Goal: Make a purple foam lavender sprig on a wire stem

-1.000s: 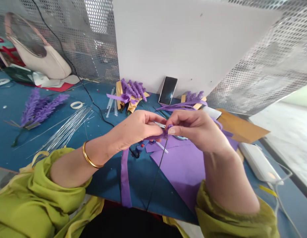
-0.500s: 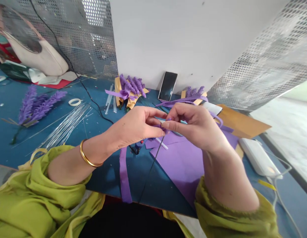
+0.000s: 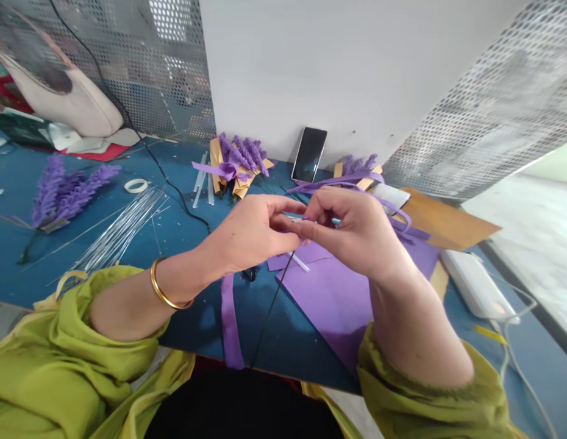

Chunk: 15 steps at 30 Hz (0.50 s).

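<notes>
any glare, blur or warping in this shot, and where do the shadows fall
Head view: the pale surface at far right looks nearly washed out; head view: a soft shadow darkens the purple sheet beside the right forearm; head view: the mesh panel at right looks stretched and smeary; head view: fine detail between the fingertips is too small and hidden to judge.

- 1 phone, 12 o'clock
- 1 handbag, 10 o'clock
- 1 tape roll, 10 o'clock
- 1 hanging purple strip, 7 o'clock
- wrapped flower bunches: probably 3, overlapping
</notes>
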{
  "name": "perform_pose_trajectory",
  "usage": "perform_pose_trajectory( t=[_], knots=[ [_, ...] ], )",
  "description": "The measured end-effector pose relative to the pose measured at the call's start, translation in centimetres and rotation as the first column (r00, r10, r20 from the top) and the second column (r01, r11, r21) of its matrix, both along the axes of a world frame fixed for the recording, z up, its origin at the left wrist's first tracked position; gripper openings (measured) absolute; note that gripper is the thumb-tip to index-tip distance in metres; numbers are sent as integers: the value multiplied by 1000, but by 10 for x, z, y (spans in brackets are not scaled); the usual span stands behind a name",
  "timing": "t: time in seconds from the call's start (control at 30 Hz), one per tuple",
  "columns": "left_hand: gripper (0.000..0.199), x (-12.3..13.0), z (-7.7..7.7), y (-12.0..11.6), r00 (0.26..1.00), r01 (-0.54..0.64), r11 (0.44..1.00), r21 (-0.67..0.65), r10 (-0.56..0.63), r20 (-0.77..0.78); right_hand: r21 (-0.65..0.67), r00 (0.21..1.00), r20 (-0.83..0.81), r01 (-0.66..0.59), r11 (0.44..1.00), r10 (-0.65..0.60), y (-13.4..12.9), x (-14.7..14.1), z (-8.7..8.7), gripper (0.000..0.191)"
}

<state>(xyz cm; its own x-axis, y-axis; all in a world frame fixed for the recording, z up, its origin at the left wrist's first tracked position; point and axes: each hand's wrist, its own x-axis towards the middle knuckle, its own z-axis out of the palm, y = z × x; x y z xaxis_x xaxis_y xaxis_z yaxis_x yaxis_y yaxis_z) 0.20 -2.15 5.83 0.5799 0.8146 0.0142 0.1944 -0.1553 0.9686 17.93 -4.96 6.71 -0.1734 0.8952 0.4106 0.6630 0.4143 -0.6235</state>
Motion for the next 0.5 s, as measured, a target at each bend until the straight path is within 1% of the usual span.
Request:
perform_pose_trajectory(
  t=[0.2,0.33,0.4,0.5],
  knots=[
    [40,2,1,0,999,-3,997,-78,7,42,19,1000,-9,6,1000,-6,-2,-2,0,36],
    [39,3,1,1,998,-10,991,-134,19,68,-18,998,-53,24,1000,-24,-1,-3,-1,35],
    [39,2,0,2,996,3,988,-153,12,94,-70,993,-117,-6,998,-2,1,0,0,34],
    [37,0,0,6,991,48,985,-165,-26,132,-165,963,-256,-128,978,83,4,11,1,30]
  ],
)
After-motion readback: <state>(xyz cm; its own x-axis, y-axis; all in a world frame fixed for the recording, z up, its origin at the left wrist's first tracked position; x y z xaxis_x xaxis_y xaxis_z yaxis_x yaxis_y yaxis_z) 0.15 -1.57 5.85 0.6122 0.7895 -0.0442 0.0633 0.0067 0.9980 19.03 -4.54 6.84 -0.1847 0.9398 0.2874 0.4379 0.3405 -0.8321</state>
